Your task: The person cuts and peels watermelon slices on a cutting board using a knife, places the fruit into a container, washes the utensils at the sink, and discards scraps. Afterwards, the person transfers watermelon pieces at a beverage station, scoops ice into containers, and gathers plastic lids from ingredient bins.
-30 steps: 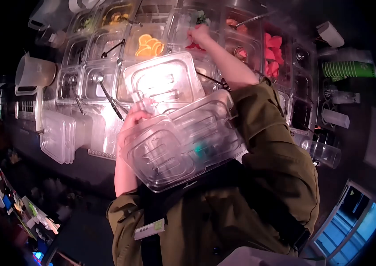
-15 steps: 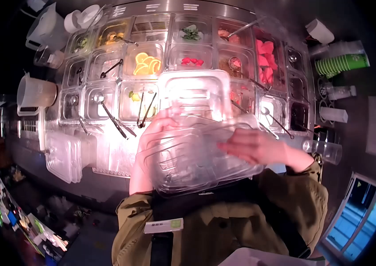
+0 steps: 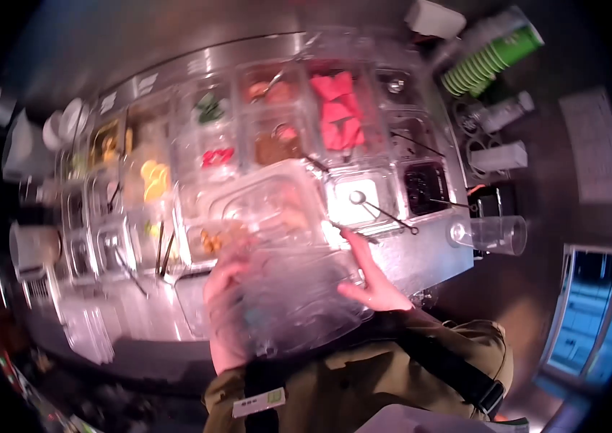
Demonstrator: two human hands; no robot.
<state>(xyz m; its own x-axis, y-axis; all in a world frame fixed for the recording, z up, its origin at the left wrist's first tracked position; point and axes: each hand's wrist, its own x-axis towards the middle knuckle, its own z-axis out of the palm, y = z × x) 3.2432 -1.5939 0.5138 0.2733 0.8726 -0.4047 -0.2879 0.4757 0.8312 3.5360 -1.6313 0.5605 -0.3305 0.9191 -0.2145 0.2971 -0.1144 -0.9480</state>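
My left hand is closed around the left edge of a blurred stack of clear plastic lids, held tilted in front of my body. On the right, my right hand has its thumb and forefinger spread, close to the stack's right edge; any contact there is unclear. Just beyond the stack, another clear lid slants over the front food pans. Orange-yellow pieces show through or beneath it. A pan with a ladle sits right of this lid.
Pans hold orange slices, red pieces and pink chunks. Tongs stand in a left pan. More clear lids sit at the counter's left. A clear cup lies at right, below green cups.
The view has swung to the right. My right hand has moved from the top of the lid stack to its right side, fingers now spread. My left hand remains on the stack.
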